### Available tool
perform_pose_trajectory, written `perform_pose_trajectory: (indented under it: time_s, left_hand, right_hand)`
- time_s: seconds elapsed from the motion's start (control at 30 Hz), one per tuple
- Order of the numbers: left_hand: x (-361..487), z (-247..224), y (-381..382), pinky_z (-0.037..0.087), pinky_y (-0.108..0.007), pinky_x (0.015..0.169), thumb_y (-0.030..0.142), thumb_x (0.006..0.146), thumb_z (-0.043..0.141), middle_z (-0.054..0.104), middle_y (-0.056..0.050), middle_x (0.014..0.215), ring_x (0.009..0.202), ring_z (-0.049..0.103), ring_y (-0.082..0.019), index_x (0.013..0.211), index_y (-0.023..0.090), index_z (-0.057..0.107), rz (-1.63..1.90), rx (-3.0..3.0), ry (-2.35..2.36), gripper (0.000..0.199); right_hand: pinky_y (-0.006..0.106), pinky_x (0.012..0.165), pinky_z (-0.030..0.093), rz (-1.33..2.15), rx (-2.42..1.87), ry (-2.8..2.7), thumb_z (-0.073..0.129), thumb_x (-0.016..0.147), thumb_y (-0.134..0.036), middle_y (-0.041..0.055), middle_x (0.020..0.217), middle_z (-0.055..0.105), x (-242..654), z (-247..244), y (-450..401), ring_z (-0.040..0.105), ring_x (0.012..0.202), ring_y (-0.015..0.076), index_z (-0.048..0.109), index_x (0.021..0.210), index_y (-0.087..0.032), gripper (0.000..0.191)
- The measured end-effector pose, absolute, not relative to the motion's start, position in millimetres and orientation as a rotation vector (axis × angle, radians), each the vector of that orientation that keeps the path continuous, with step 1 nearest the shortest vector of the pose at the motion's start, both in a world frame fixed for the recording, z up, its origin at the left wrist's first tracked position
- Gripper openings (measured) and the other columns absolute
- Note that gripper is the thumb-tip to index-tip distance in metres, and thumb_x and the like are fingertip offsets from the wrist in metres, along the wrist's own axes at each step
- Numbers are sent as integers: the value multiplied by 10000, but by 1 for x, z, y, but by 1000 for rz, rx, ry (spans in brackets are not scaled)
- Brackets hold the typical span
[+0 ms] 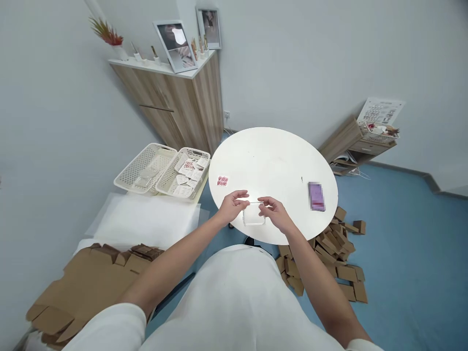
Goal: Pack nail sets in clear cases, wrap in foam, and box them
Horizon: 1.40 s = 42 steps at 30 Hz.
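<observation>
A small clear plastic box, see-through with bright edges, is at the near edge of the round white table. My left hand is at its far left corner, thumb and fingers closed on the rim. On the far right side, my right hand grips it with the thumb over the edge and the fingers bent. Whether the box rests on the tabletop I cannot tell. Beyond my left hand lies a small card with red-pink nail-shaped pieces.
A purple, blurred-out packet lies at the table's right. Two white baskets stand left; the nearer basket holds cards. Flattened cardboard is at lower left, and small brown boxes are heaped on the floor at right.
</observation>
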State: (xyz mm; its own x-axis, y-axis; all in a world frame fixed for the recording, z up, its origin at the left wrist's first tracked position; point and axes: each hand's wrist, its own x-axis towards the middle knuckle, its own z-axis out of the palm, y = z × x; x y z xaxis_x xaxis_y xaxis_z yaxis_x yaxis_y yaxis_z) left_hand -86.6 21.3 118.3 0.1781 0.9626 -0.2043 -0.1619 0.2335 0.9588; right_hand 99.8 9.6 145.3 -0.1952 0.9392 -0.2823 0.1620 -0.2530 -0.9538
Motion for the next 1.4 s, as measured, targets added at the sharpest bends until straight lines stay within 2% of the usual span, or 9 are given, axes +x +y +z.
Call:
perform_pose_trajectory:
  time_s: [0.1,0.33,0.6,0.73,0.93,1.07,1.23,1.3,1.4]
  left_hand:
    - [-64,116,24,482,-322,761,343,659,683,524,-113,1179,916,589,-174,1089,199,550,1018,891,1105,472]
    - [-16,100,20,485,-339,750,355,642,701,608,-53,850,782,613,-153,1050,187,548,951,727,1164,467]
    - [8,90,28,482,-312,735,368,665,674,617,-53,853,794,610,-150,948,180,599,867,716,1228,348]
    - [9,88,39,476,-305,723,347,646,686,610,-16,739,686,591,-120,946,184,606,856,771,1251,351]
    - [3,89,59,479,-301,694,342,686,654,572,-3,713,672,564,-112,978,174,586,828,891,1171,344]
    - [4,92,61,480,-308,689,355,694,648,564,-8,733,692,562,-118,964,159,583,746,959,1113,339]
    - [6,96,59,471,-320,721,354,721,629,566,-24,793,724,559,-115,985,160,581,692,1007,1062,331]
    - [3,95,56,456,-333,781,322,683,677,573,-53,915,825,560,-135,1078,184,554,679,1047,999,436]
    - [-2,92,50,422,-363,867,224,533,791,540,-64,1068,915,543,-149,1264,256,412,645,1122,915,824]
  right_hand:
    - [293,613,479,1489,-1377,-1138,623,665,-412,6,861,550,122,135,16,613,645,131,578,894,-211,307]
    - [304,666,501,1472,-1349,-759,638,648,-384,-31,799,488,153,104,7,642,682,146,498,820,-221,275]
    - [349,743,506,1565,-1312,-539,632,658,-313,-38,778,464,165,89,-3,645,767,175,447,786,-241,237]
    - [391,820,476,1539,-1373,-716,606,690,-317,-2,911,501,174,87,-2,618,869,189,461,890,-253,255]
    - [463,996,326,1272,-1466,-1401,633,684,-280,64,1391,250,193,102,-6,357,1236,242,230,1311,-348,748]
    - [482,984,338,1138,-1480,-1719,633,687,-276,38,1454,141,203,106,-3,221,1308,262,285,1300,-343,708]
    - [438,914,427,1108,-1403,-1782,629,690,-268,76,1369,327,206,100,4,383,1211,253,465,1140,-277,479]
    - [431,904,438,1098,-1399,-1739,647,671,-261,86,1334,375,207,99,4,407,1190,255,502,1073,-258,428]
    - [416,898,449,1126,-1374,-1671,665,648,-245,91,1320,390,209,99,4,415,1185,251,518,1038,-247,417]
